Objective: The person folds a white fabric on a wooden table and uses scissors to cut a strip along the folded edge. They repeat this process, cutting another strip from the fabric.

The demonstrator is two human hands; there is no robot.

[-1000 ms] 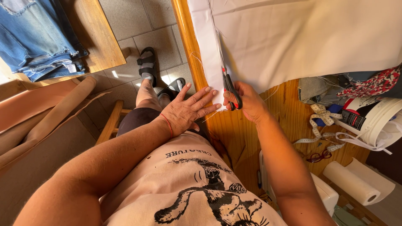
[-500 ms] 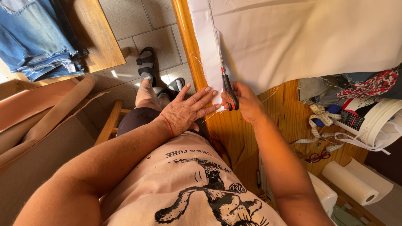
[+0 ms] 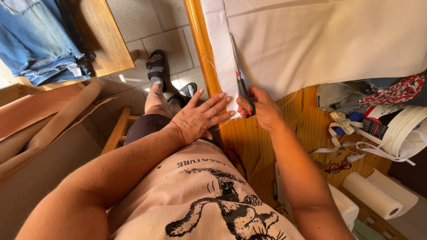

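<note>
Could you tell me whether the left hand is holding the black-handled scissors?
No, the right hand grips the black-handled scissors, while the left hand lies flat on the white fabric.

Warm, strong daylight fills the head view; a sunlit patch glares on the floor tiles beside the sandalled feet, and the white fabric reads bright without losing its folds; the wooden tabletop glows orange; soft shadows lie under the forearms and on the lower left; focus is sharp across the centre; the wide lens bends straight edges toward the frame corners.
</note>
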